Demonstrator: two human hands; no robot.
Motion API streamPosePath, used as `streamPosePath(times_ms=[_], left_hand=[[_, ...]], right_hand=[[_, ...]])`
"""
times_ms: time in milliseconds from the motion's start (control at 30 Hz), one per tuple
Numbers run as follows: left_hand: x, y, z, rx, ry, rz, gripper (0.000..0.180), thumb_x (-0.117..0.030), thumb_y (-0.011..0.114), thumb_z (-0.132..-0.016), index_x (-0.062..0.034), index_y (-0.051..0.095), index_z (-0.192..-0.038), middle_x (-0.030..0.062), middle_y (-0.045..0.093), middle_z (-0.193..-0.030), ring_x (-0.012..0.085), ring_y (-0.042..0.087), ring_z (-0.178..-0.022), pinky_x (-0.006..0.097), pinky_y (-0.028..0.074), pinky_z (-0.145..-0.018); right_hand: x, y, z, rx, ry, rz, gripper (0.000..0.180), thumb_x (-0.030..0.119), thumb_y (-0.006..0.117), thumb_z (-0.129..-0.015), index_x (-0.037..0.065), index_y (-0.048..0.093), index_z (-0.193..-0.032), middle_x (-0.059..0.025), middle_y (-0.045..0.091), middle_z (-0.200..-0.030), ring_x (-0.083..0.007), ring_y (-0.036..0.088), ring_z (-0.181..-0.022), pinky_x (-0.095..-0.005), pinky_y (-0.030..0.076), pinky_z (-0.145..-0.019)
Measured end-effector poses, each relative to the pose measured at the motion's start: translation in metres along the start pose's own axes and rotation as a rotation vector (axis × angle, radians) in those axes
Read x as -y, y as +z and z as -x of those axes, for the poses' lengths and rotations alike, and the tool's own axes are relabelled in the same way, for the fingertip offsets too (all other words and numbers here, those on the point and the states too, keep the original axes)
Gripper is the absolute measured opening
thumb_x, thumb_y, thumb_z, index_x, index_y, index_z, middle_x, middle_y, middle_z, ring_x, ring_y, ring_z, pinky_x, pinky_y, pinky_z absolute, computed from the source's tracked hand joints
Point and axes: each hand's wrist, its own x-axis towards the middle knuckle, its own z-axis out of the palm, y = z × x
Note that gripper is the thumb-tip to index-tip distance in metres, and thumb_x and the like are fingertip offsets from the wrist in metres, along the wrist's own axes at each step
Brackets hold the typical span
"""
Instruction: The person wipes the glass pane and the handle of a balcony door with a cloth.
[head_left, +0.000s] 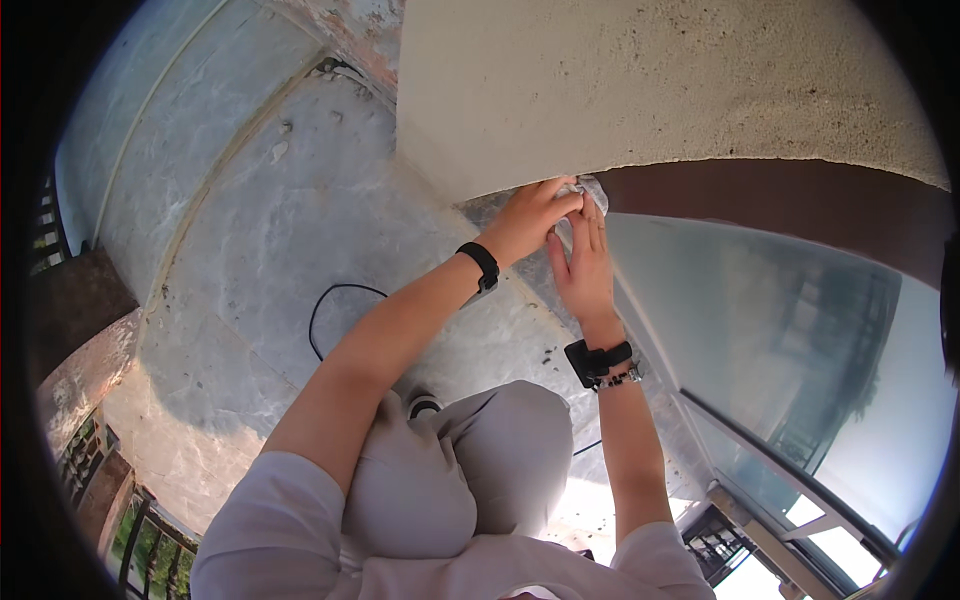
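A crumpled white cloth or tissue (597, 193) is between my fingers at the lower edge of the beige wall, by the end of a brown frame (740, 200). Coming in from the left, my left hand (532, 220) has its fingers bent over the cloth, closed on it. My right hand (586, 272) points away from me, its fingers nearly straight and against the cloth, the thumb on the near side. The fingertips of both hands overlap, so their exact grip is partly hidden. Each wrist carries a black band.
Above the hands the rough beige wall (650, 90) juts out. A glass pane (740, 330) with a dark rail (790, 470) runs down the right. Grey marble flooring (260, 250) spreads left, with a thin black cable (318, 310) on it. My bent knees (510, 450) are below.
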Motion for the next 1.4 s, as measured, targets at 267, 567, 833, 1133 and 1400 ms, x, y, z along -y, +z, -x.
streamPosePath(times_ms=[267, 567, 833, 1133, 1400], left_hand=[[0.035, 0.008, 0.016, 0.144, -0.045, -0.165, 0.028, 0.003, 0.071, -0.078, -0.0093, 0.063, -0.101, 0.008, 0.055, -0.114, 0.0313, 0.054, -0.116, 0.042, 0.052, -0.096], [0.063, 0.007, 0.026, 0.425, 0.029, -0.348, 0.024, -0.002, 0.063, -0.089, -0.0113, 0.063, -0.111, 0.0051, 0.054, -0.127, 0.0281, 0.051, -0.127, 0.042, 0.051, -0.103], [0.049, 0.042, 0.041, 0.154, -0.109, -0.079, 0.039, 0.012, 0.069, -0.074, -0.0093, 0.063, -0.105, 0.0101, 0.055, -0.122, 0.0378, 0.053, -0.119, 0.048, 0.047, -0.098], [-0.009, 0.115, 0.053, 0.392, -0.002, 0.182, 0.034, 0.004, 0.074, -0.076, -0.0069, 0.065, -0.107, 0.0126, 0.058, -0.121, 0.0397, 0.055, -0.118, 0.049, 0.05, -0.097], [-0.021, 0.082, 0.045, 0.257, 0.064, -0.025, 0.034, 0.001, 0.078, -0.076, -0.0106, 0.068, -0.107, 0.0096, 0.057, -0.126, 0.04, 0.053, -0.118, 0.049, 0.05, -0.097]], right_hand=[[-0.024, 0.039, 0.015, 0.248, 0.01, 0.235, 0.057, 0.022, 0.067, -0.099, 0.003, 0.047, -0.149, -0.0222, 0.041, -0.161, -0.0387, 0.039, -0.151, -0.0474, 0.037, -0.123], [-0.027, 0.085, 0.019, 0.287, 0.177, 0.144, 0.056, 0.017, 0.068, -0.095, 0.01, 0.048, -0.147, -0.0206, 0.041, -0.161, -0.0367, 0.04, -0.151, -0.046, 0.041, -0.121], [-0.028, 0.066, 0.065, -0.039, 0.178, -0.081, 0.053, 0.007, 0.06, -0.095, 0.016, 0.052, -0.147, -0.0147, 0.045, -0.158, -0.0347, 0.053, -0.139, -0.0462, 0.053, -0.107], [-0.039, 0.103, 0.121, -0.32, 1.066, -1.209, 0.057, 0.04, 0.049, -0.109, 0.023, 0.028, -0.16, -0.0169, 0.047, -0.156, -0.0317, 0.063, -0.127, -0.0463, 0.056, -0.098], [-0.019, 0.09, 0.101, -0.371, 0.911, -1.597, 0.069, 0.051, 0.051, -0.107, 0.011, 0.028, -0.158, -0.0122, 0.048, -0.152, -0.0259, 0.047, -0.144, -0.0455, 0.044, -0.116]])
